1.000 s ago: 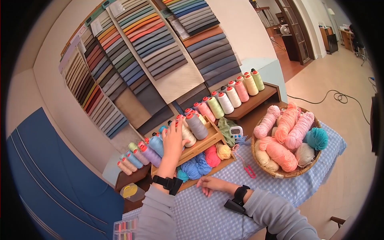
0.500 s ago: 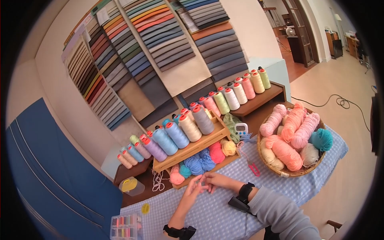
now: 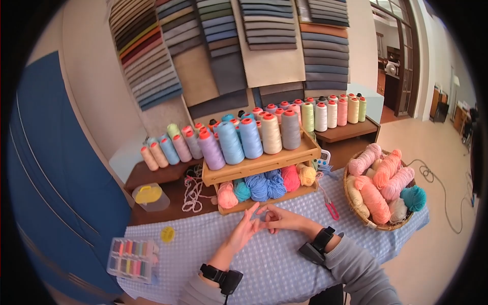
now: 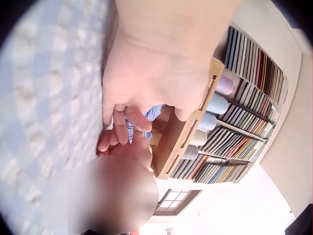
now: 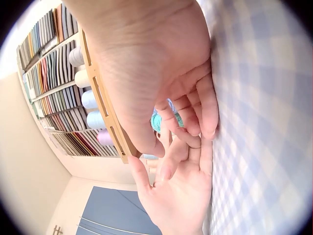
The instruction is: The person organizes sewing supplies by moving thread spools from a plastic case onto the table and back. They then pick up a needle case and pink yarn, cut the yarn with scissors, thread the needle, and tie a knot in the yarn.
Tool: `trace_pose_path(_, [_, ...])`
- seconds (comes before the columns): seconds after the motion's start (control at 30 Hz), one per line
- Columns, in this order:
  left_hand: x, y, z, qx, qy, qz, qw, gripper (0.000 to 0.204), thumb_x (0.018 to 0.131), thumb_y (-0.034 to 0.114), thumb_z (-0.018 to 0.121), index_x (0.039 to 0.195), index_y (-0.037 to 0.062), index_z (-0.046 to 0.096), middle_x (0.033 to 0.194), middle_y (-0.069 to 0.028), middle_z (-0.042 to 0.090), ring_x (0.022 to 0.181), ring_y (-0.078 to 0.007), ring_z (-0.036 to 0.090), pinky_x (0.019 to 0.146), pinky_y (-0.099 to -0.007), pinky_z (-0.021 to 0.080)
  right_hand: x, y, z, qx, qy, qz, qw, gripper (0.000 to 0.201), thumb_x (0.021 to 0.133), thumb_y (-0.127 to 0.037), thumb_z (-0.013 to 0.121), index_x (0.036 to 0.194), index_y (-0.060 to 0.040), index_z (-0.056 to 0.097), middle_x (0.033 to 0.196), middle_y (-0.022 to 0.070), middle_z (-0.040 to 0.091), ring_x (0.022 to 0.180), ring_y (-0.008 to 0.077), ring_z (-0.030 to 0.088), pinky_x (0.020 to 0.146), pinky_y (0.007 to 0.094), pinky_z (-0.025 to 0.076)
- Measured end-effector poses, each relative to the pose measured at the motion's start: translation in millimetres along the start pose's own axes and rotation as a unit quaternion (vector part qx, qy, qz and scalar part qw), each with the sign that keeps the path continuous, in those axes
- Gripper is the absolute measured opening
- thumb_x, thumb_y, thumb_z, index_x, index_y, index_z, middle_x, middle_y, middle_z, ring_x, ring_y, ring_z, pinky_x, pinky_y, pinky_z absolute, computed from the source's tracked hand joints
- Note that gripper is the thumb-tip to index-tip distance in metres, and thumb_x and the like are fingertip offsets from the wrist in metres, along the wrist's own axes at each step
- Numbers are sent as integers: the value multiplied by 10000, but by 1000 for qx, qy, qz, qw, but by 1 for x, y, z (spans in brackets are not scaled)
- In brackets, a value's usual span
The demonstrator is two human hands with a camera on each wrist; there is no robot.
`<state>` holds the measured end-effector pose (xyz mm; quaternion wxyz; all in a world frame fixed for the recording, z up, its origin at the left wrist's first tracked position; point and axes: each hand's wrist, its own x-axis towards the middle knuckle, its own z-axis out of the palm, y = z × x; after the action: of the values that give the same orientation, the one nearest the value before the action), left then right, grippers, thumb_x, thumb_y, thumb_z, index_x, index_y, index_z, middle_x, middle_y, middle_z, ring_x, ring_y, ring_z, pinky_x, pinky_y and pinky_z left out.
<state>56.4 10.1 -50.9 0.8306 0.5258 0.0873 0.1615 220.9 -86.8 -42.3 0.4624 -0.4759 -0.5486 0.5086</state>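
My left hand [image 3: 244, 233] and right hand [image 3: 287, 220] meet over the checked cloth [image 3: 203, 254], just in front of the wooden rack [image 3: 264, 165]. The left hand's fingers are mostly straight. On the right hand, the fingers bend loosely and their tips meet the left fingers, as the right wrist view also shows. No object appears in either hand. Large thread cones in purple, blue, cream and grey [image 3: 291, 130] stand on the rack's upper tier. Below them lie yarn balls, among them a coral one [image 3: 227, 195] and a blue one [image 3: 257, 187].
At the right sits a wicker basket [image 3: 391, 227] of yarn skeins. Pink-handled scissors [image 3: 332, 211] lie near it. Leftward are a clear thread box [image 3: 133, 259], a yellow disc [image 3: 168, 234] and a lidded tub [image 3: 151, 197]. More cones stand on side shelves [image 3: 351, 131].
My left hand has come down from the cones on the rack to meet the right hand over the cloth. The head view has turned and tilted downward.
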Motion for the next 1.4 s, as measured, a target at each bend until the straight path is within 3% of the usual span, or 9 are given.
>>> trace_pose_path(0.3, [-3, -1, 2, 110, -50, 2, 993, 690, 917, 524, 279, 1420, 117, 38, 730, 50, 280, 689, -66, 292, 791, -235, 262, 3, -4, 9, -141, 21, -14, 990, 502, 756, -246, 675, 1146, -64, 416, 700, 5, 481, 626, 95, 491, 549, 231, 415])
trace_pose_path(0.5, [1, -10, 0, 154, -42, 11, 987, 677, 923, 522, 259, 1418, 115, 42, 1156, -56, 409, 1084, -148, 383, 975, -302, 234, 5, 6, 17, -231, 82, -52, 968, 473, 714, -324, 702, 1046, -67, 484, 715, 39, 540, 638, 139, 508, 571, 273, 413])
trace_pose_path(0.57, [-6, 0, 13, 198, -44, 26, 979, 648, 931, 479, 302, 1416, 118, 71, 1365, -87, 238, 1261, -187, 237, 1035, -306, 158, 4, 3, 20, -259, 96, -60, 959, 454, 709, -334, 699, 1021, -66, 507, 727, 57, 569, 647, 164, 536, 581, 294, 427])
trace_pose_path(0.73, [-5, -3, 15, 193, -67, 38, 978, 577, 935, 354, 409, 1405, 131, 158, 1190, -44, 412, 1101, -126, 390, 954, -249, 269, 2, 2, 23, -343, 83, -33, 935, 324, 700, -307, 666, 912, -77, 585, 827, 119, 631, 738, 283, 605, 631, 368, 455])
trace_pose_path(0.87, [-3, -6, 16, 223, -73, 60, 970, 482, 923, 280, 456, 1343, 111, 292, 1121, -34, 461, 911, -94, 480, 774, -240, 431, 5, 5, 26, -405, 88, -16, 910, 270, 724, -328, 612, 854, -91, 600, 767, 101, 629, 713, 274, 604, 633, 361, 459])
trace_pose_path(0.9, [-2, -6, 17, 216, -63, 61, 973, 436, 920, 256, 463, 1311, 97, 352, 1145, -49, 464, 874, -102, 498, 740, -254, 469, 5, 2, 28, -386, 81, 8, 919, 224, 744, -251, 597, 839, -50, 570, 686, 66, 609, 638, 193, 590, 587, 310, 441])
trace_pose_path(1.13, [1, -4, 8, 175, -11, 68, 982, 298, 903, 216, 496, 1153, 57, 527, 888, -68, 581, 620, -99, 535, 478, -219, 468, 9, -10, 32, -355, 17, -23, 934, 239, 797, -317, 568, 860, -89, 603, 726, 15, 618, 642, 132, 575, 576, 283, 446])
trace_pose_path(1.23, [-1, 0, 9, 124, -4, 71, 990, 284, 894, 200, 513, 1132, 50, 547, 900, -71, 593, 598, -88, 541, 441, -202, 436, 5, -35, 30, -278, -45, 59, 958, 256, 846, -328, 538, 903, -88, 606, 688, 11, 590, 634, 98, 557, 551, 243, 445])
trace_pose_path(1.4, [4, -6, -1, 178, 75, 97, 976, 267, 843, 140, 582, 1102, 77, 583, 756, -27, 605, 531, -72, 530, 423, -193, 412, -16, -95, 7, -338, -73, 199, 917, 292, 900, -295, 493, 1067, -62, 551, 764, 25, 577, 682, 80, 552, 606, 219, 450])
